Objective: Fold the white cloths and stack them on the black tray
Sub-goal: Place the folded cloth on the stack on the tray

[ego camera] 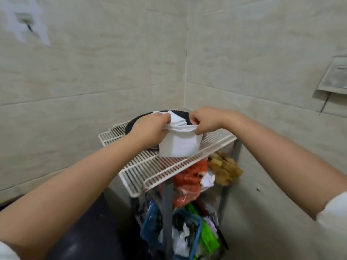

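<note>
The left hand point(150, 128) and right hand point(206, 120) each pinch the top edge of a white cloth point(180, 145) — it hangs folded over the white wire rack point(150, 171). Behind it, folded cloths point(177, 120) lie stacked on the black tray point(131, 124).

We see the black tray point(131, 122) mostly hidden behind the left hand point(150, 132) and white cloth point(180, 145), a blurred fixture point(26, 25) at upper left, and a wall box point(334, 77) cut off at the right edge.
</note>
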{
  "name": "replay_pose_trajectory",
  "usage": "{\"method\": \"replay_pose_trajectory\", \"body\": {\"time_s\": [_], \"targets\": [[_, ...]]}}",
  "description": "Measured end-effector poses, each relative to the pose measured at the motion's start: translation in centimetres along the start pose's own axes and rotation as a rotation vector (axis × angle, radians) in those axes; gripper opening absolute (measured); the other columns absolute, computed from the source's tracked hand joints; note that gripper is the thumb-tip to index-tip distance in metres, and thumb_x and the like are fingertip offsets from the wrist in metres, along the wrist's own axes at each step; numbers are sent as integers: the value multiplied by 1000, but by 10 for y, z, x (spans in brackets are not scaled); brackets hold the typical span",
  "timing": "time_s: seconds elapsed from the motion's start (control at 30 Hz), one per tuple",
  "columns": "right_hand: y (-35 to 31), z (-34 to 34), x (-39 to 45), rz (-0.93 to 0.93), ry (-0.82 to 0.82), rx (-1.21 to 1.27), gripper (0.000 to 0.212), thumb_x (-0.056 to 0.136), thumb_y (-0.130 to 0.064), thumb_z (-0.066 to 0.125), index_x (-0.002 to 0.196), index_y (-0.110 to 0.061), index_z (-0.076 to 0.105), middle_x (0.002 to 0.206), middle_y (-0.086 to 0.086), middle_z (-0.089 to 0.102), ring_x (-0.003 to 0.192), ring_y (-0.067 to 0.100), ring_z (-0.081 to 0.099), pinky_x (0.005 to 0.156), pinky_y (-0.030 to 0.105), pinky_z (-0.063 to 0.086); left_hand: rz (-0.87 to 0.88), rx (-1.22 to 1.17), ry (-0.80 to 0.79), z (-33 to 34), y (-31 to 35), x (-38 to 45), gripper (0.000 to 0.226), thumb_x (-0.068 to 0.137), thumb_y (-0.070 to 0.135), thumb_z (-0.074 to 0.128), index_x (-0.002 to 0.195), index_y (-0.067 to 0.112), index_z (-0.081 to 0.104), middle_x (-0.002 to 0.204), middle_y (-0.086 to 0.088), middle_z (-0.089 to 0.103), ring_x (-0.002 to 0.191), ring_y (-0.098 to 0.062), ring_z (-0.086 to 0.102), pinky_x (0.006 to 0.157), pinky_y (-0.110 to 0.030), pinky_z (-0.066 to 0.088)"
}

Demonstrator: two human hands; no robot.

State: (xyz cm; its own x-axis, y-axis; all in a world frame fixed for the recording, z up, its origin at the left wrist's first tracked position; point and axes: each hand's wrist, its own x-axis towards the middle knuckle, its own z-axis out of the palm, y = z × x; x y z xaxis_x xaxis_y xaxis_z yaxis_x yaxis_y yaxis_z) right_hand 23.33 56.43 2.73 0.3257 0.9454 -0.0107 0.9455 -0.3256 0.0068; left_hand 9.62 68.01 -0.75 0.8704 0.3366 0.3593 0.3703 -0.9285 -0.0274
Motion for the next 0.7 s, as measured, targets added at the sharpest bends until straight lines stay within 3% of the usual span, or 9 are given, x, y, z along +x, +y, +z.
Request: {"method": "replay_pose_trajectory", "body": {"time_s": [0.23, 0.37, 0.47, 0.57, 0.7], "targets": [[97, -20, 79, -177, 52, 72, 32, 78, -4, 55, 61, -19, 33, 63, -2, 39, 70, 22, 40, 50, 26, 25, -237, -52, 31, 20, 23, 90, 18, 92, 14, 48, 108, 6, 50, 108, -16, 58, 95, -35, 55, 75, -40, 44], [116, -15, 132, -230, 198, 120, 32, 77, 0, 49, 60, -21, 32, 65, -3, 40, 71, 23, 43, 49, 27, 25, -398, -41, 76, 29, 9, 130, 17, 93, 11, 45, 108, 6, 51, 104, -15, 54, 96, -36, 55, 76, -41, 44], [119, -9, 170, -215, 393, 228, 22, 76, 4, 45, 69, -17, 39, 85, 8, 54, 81, 30, 52, 56, 29, 31, -496, 7, 159, 30, -6, 159, 19, 94, 7, 40, 110, 5, 51, 98, -12, 47, 96, -35, 55, 68, -36, 37], [115, 1, 198, -250, 531, 286, 21, 79, 6, 43, 81, -15, 42, 102, 16, 52, 87, 34, 52, 63, 32, 30, -552, 66, 199, 35, -22, 175, 24, 91, 0, 40, 113, 5, 48, 112, -15, 49, 92, -37, 55, 66, -35, 36], [117, 44, 221, -326, 389, 185, 17, 81, 3, 44, 84, -14, 43, 104, 17, 50, 84, 35, 51, 63, 36, 33, -522, 150, 4, 67, -40, 171, 26, 88, 0, 45, 114, 5, 46, 114, -17, 48, 93, -37, 56, 71, -40, 44]]}}
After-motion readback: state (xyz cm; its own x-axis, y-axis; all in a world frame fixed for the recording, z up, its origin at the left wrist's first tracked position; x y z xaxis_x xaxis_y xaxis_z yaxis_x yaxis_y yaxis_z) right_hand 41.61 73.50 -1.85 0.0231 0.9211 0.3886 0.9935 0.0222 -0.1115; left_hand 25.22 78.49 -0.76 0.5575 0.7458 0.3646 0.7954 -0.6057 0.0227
